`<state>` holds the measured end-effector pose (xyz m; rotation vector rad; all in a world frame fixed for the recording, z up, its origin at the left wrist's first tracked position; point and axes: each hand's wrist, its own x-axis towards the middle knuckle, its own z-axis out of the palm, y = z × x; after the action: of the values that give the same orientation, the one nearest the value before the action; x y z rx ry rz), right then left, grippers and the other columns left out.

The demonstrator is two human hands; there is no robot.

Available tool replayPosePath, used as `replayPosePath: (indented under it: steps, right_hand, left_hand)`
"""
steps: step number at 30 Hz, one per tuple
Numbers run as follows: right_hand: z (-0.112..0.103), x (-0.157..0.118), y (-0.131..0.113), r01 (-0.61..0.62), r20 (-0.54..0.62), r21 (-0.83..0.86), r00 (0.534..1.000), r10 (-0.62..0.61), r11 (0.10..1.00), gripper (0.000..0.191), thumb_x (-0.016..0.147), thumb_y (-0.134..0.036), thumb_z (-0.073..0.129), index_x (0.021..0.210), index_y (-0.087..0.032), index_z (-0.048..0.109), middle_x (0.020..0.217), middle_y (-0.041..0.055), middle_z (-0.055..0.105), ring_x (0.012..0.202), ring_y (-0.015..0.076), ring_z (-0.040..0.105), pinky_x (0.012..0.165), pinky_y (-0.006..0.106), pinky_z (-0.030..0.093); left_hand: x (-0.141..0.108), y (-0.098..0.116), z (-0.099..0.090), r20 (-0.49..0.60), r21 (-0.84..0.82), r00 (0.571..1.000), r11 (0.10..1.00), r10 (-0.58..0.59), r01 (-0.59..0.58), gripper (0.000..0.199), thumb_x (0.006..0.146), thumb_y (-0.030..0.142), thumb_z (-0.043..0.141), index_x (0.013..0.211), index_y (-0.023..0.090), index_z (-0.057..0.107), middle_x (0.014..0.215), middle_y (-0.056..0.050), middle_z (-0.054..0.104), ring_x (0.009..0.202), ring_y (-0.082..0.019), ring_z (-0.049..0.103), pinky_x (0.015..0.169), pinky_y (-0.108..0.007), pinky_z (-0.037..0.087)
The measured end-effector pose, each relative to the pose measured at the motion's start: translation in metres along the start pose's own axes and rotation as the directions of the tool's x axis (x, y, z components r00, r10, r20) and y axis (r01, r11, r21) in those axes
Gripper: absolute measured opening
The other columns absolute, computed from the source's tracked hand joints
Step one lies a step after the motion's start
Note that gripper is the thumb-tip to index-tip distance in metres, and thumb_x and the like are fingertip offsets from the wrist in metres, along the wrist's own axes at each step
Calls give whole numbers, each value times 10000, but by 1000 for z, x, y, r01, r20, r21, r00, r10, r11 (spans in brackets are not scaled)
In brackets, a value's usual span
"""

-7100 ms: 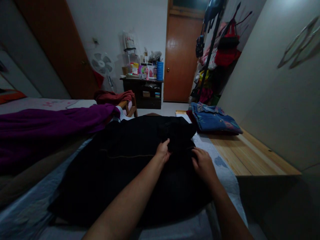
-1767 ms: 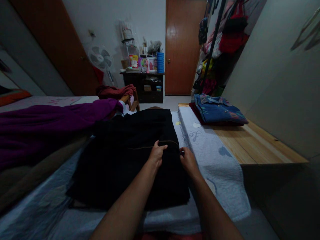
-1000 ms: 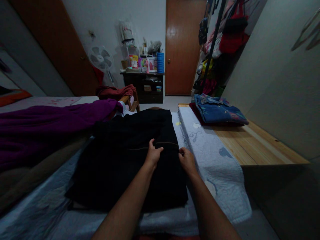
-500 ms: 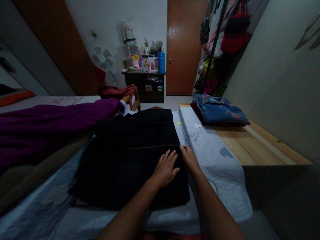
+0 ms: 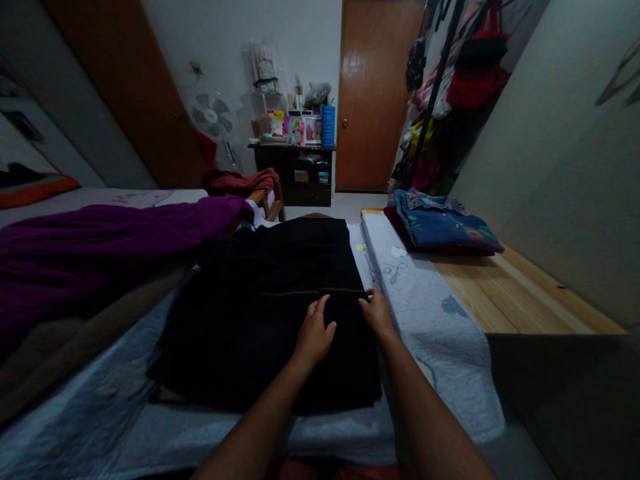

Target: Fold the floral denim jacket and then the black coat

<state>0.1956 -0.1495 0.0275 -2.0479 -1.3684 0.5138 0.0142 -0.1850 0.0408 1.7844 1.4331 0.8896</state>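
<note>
A large black garment lies spread and folded over the bed, a thin brown line running across its middle. My right hand is at the garment's right edge, pinching the cloth where that line ends. My left hand rests on the black cloth just left of it, fingertips close to the brown line, thumb held apart from the fingers. Dark cloth and dim light hide the garment's exact kind and its layers.
A light patterned sheet covers the bed. Folded clothes with a blue denim shirt on top sit on the wooden ledge to the right. Purple cloth lies on the left. A fan and a dark cabinet stand behind.
My left hand has slid a little left, and its fingers have drawn closer together. My right hand still pinches the edge, now with a small fold lifted. The view has shifted slightly.
</note>
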Motion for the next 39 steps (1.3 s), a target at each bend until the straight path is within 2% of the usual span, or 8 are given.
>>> replayPosePath:
  steps: [8, 12, 15, 19, 26, 31, 36, 39]
  right_hand:
    - [-8, -14, -1, 38, -38, -34, 999, -39, 999, 269, 838, -228, 502, 1053, -117, 623, 915, 123, 689, 874, 228, 648, 786, 300, 467]
    - [-8, -31, -4, 237, -103, -203, 960, -262, 950, 351, 888, -227, 438, 1171, -101, 602, 1238, 190, 597, 1178, 278, 534, 993, 384, 399]
    - [-3, -45, -4, 412, 15, -281, 905, -425, 867, 411, 919, -250, 414, 1294, -140, 541, 1446, 131, 453, 1334, 277, 393, 1081, 443, 325]
    - [0, -54, 3, 473, 210, -303, 880, -426, 828, 472, 933, -285, 421, 1395, -191, 450, 1506, 90, 382, 1388, 269, 327, 1095, 506, 300]
    - [-19, -54, 20, 503, 299, -69, 834, -463, 861, 517, 886, -231, 456, 1393, -133, 449, 1485, 147, 400, 1412, 241, 291, 1135, 451, 287]
    - [-40, -82, 33, 501, 273, 115, 814, -513, 858, 641, 870, -376, 539, 1455, -199, 348, 1512, 145, 350, 1402, 249, 312, 1138, 483, 276]
    - [-50, -119, 42, 589, 337, 96, 739, -583, 803, 1020, 698, -473, 725, 1516, -188, 187, 1570, 163, 194, 1451, 303, 155, 1149, 520, 231]
    - [-46, -131, 48, 612, 272, 38, 754, -598, 790, 937, 735, -287, 663, 1522, -195, 165, 1577, 143, 182, 1454, 283, 147, 1151, 519, 236]
  left_hand:
    - [-5, 4, 9, 132, -117, 984, 984, -118, 134, 662, 735, 90, 556, 1382, 141, 428, 1292, -137, 505, 1230, -230, 496, 1077, -331, 342]
    - [-6, -1, 13, 198, -168, 971, 971, -134, 169, 753, 706, 91, 605, 1421, 156, 379, 1338, -144, 503, 1264, -250, 473, 1093, -358, 324]
    - [-8, -4, 15, 226, -289, 968, 942, -106, 170, 784, 680, 59, 613, 1418, 170, 375, 1382, -129, 496, 1295, -252, 446, 1104, -382, 314]
    - [-14, -1, 14, 259, -413, 960, 886, -109, 212, 812, 643, 5, 593, 1410, 172, 384, 1409, -120, 485, 1294, -244, 447, 1090, -382, 340]
    - [-33, 18, 2, 408, -518, 896, 765, -173, 383, 831, 659, 6, 567, 1423, 250, 351, 1285, -83, 583, 1002, -206, 631, 846, -339, 527]
    - [-41, 26, -3, 410, -504, 880, 744, -240, 438, 814, 653, -17, 534, 1403, 255, 376, 1123, -41, 663, 896, -171, 648, 772, -290, 534]
    - [-41, 31, -4, 393, -584, 867, 645, -307, 493, 794, 647, 6, 560, 1393, 228, 401, 1034, -51, 670, 839, -162, 643, 763, -290, 519]
    - [-43, 35, -3, 413, -657, 855, 548, -313, 518, 798, 650, 26, 564, 1403, 219, 382, 1007, -57, 672, 806, -160, 647, 745, -295, 520]
